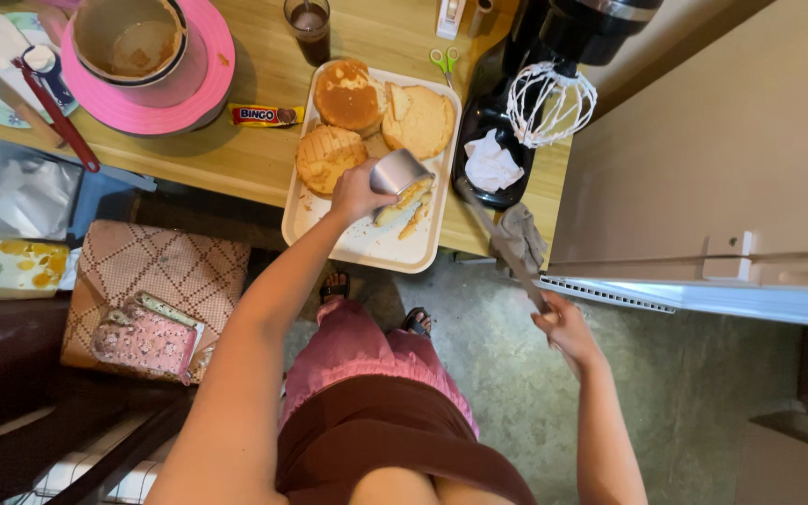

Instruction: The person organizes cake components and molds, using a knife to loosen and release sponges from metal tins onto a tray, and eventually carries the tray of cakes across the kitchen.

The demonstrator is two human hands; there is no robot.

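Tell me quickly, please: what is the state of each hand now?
Left hand: closed around a small metal cup, over the white tray.
Right hand: closed on the handle of a long knife.

Wooden table (254,159) above mottled grey-green floor (703,393), beside cream cabinet (703,140).

Colours on my baking table

Golden-brown cakes (348,98) on a cream tray (367,245); my silver cutter (398,172); a pink stand (156,89); green scissors (442,62), possibly yellow-tipped.
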